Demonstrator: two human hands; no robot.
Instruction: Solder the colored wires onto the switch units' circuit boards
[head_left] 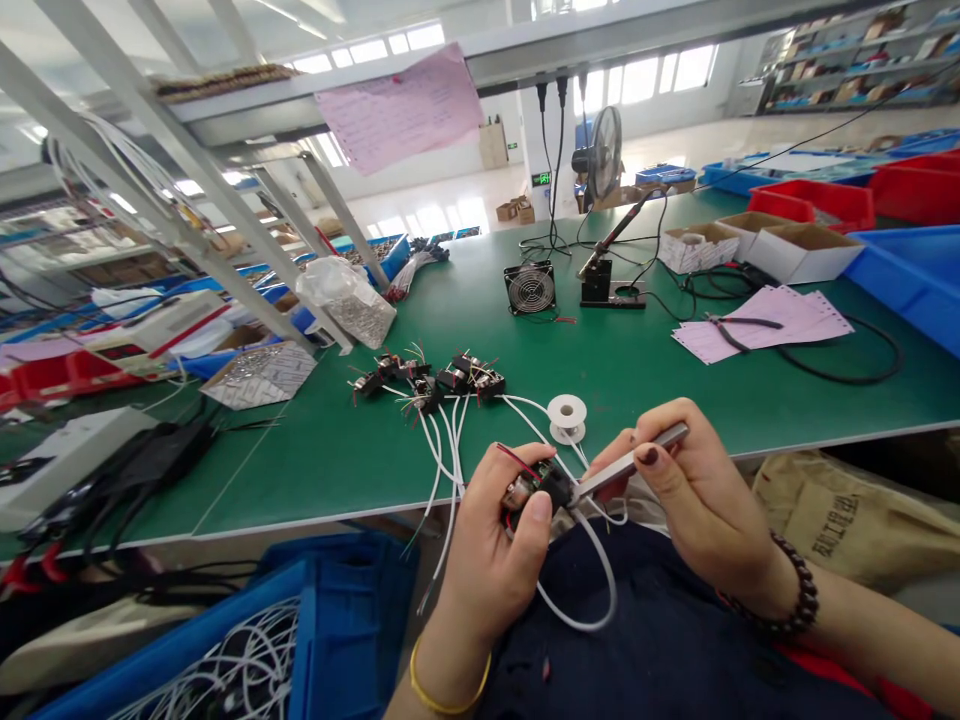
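Observation:
My left hand (491, 540) is closed around a small black electronic module (553, 484) with red wires and a white cable (606, 600) looping below it. In my right hand (694, 500) is a flat grey metal tool, likely tweezers (630, 462), gripped between thumb and fingers. Its tip meets the module where the white cable enters. Just beyond my hands, a white spool (567, 418) stands on the green bench (360, 450). Several similar black modules (427, 385) with white cables lie in a group to the left of the spool.
A soldering iron (619, 230) rests in its stand behind a small black fan (529, 288). Pliers (742, 325) lie on pink papers (802, 312) at the right. Below the bench edge on the left is a blue bin (345, 620) of white cables.

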